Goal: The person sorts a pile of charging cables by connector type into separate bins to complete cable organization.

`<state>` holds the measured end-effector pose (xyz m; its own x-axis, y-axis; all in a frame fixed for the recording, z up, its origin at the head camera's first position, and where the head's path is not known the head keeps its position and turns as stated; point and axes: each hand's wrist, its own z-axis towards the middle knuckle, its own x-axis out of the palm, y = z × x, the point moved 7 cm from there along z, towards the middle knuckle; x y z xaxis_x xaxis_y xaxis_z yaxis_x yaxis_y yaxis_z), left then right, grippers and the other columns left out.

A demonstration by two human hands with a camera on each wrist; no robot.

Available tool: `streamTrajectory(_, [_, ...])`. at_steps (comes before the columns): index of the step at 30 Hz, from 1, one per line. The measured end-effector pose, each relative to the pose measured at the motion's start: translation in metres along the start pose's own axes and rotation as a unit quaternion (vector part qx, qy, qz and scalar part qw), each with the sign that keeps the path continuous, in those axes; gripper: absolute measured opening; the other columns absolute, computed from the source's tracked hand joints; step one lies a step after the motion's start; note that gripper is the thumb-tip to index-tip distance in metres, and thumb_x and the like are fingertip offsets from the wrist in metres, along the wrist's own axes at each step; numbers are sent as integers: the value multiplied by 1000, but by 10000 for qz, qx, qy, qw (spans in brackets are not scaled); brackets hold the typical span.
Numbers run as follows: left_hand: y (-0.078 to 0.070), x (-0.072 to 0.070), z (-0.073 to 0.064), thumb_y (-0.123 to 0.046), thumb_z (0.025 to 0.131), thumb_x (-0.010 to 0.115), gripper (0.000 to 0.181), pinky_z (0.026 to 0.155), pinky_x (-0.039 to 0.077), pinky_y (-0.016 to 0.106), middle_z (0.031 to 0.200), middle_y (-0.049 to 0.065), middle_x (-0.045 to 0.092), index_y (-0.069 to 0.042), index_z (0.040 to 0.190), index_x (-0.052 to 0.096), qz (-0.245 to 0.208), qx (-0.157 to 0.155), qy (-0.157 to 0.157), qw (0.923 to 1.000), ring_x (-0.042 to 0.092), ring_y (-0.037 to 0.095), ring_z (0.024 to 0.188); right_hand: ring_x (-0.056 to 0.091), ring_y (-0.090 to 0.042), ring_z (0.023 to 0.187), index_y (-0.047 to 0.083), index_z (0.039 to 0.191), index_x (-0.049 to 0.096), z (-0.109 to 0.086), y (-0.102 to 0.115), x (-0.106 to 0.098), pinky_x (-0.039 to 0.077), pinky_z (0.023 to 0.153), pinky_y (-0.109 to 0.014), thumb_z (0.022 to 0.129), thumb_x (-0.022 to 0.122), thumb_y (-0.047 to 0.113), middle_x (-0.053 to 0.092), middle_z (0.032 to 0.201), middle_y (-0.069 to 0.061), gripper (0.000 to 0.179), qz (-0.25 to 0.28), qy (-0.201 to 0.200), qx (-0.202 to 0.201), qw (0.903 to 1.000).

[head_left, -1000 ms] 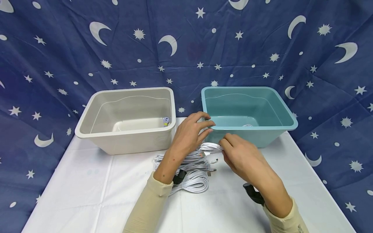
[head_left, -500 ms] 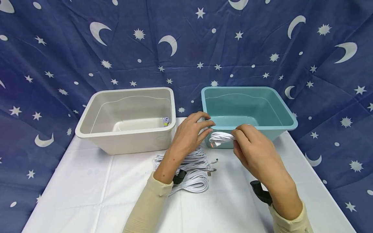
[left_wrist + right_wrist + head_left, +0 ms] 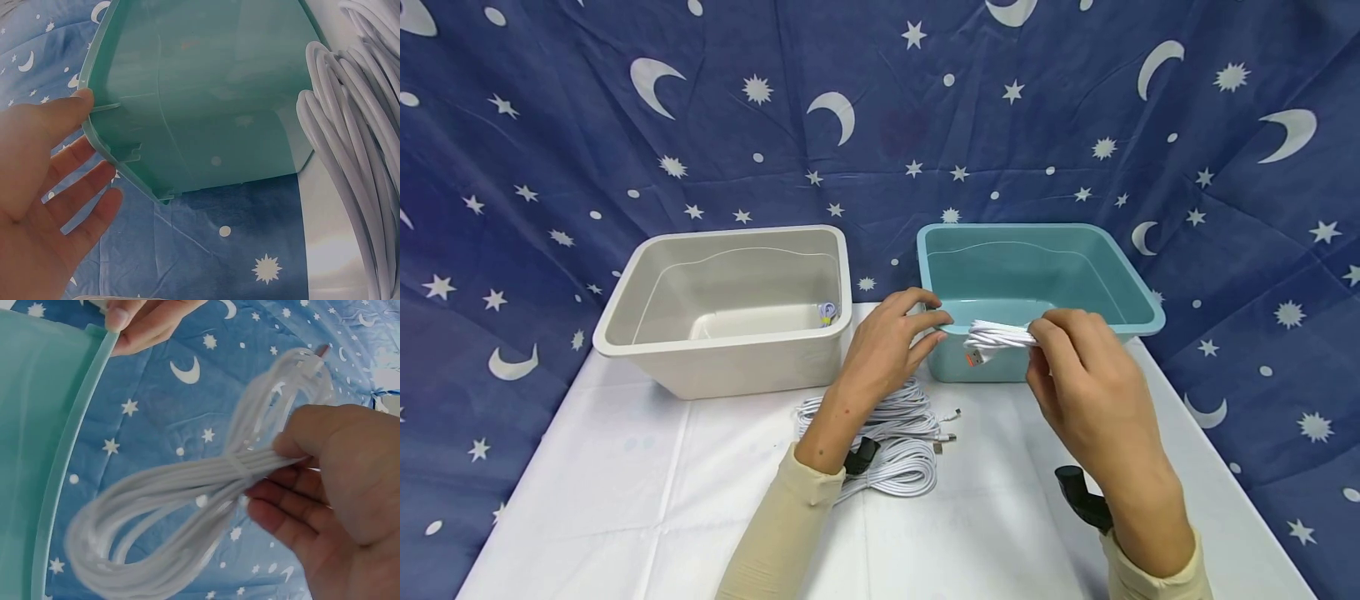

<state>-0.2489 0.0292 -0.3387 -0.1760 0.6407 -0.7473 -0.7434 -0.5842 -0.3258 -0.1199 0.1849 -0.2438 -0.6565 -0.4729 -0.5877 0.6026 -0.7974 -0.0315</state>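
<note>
My right hand (image 3: 1093, 387) pinches a coiled white USB cable (image 3: 997, 335) between thumb and fingers, at the front rim of the teal bin (image 3: 1015, 227). Tied in the middle, the coil (image 3: 169, 481) spreads into two loops in the right wrist view; an orange-lined plug hangs from it in the head view. My left hand (image 3: 887, 342) holds the teal bin's front left corner, its thumb (image 3: 75, 112) on one side of the rim and its fingers on the other. Several coiled white cables (image 3: 902, 471) lie on the table by my left forearm, partly hidden by it.
A beige bin (image 3: 722, 367) stands on the left, a small purple-and-yellow cable bundle (image 3: 827, 313) inside it. White cloth covers the table (image 3: 610, 483). A blue curtain (image 3: 895, 100) with moons and stars hangs behind.
My right hand has lifted the coiled cable off the pile and carried it right and up to the teal bin's front rim. My left hand stays at the bin's corner.
</note>
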Motion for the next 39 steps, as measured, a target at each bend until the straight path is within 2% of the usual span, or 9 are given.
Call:
streamTrajectory(8, [0, 0, -1, -27, 94, 71, 18, 100, 46, 31, 126, -5, 60, -27, 112, 75, 1, -18, -3, 10000, 53, 15, 122, 58, -41, 82, -8, 99, 63, 0, -5, 2, 47, 69, -44, 83, 54, -10, 61, 97, -24, 18, 138, -941, -108, 9954])
streamTrajectory(11, [1, 0, -2, -28, 95, 71, 18, 100, 46, 31, 127, -5, 60, -27, 112, 75, -5, -16, -2, 10000, 53, 15, 122, 57, -41, 83, -8, 98, 63, -2, -14, 10, 47, 70, -45, 83, 54, -11, 61, 97, -24, 18, 167, -1111, -104, 9936])
streamTrajectory(13, [1, 0, -2, -28, 95, 70, 19, 100, 46, 31, 127, -5, 60, -27, 113, 75, -4, -12, -2, 10000, 53, 15, 122, 57, -42, 83, -8, 99, 63, -4, -22, 16, 48, 70, -46, 83, 56, -11, 62, 98, -24, 18, 153, -1060, -59, 9942])
streamTrajectory(19, [1, 0, -2, -28, 95, 70, 19, 99, 46, 32, 127, -6, 60, -27, 113, 75, 10, -27, 12, 10000, 53, 14, 122, 58, -40, 88, -6, 103, 64, -14, -50, 39, 50, 73, -50, 84, 59, -9, 61, 101, -23, 19, -34, -544, 175, 9984])
streamTrajectory(26, [1, 0, 0, -29, 95, 70, 18, 100, 46, 32, 127, -6, 60, -27, 113, 76, 4, -18, 58, 10000, 53, 14, 122, 58, -38, 92, -3, 107, 64, -26, -75, 60, 51, 78, -50, 87, 61, -6, 61, 104, -20, 20, -231, -49, 553, 9982])
streamTrajectory(33, [1, 1, 0, -30, 96, 69, 19, 101, 45, 31, 127, -7, 59, -27, 113, 75, -13, -37, 113, 9999, 52, 14, 123, 57, -37, 92, -3, 110, 68, -33, -92, 70, 51, 79, -49, 85, 64, -8, 61, 104, -19, 26, -287, 102, 944, 9951])
streamTrajectory(39, [1, 0, 0, -30, 96, 69, 18, 100, 45, 31, 127, -7, 59, -28, 113, 75, 29, -4, 94, 10000, 53, 14, 123, 55, -36, 92, -3, 110, 71, -36, -97, 73, 48, 81, -47, 82, 66, -7, 59, 101, -18, 28, -90, 164, 1043, 9944])
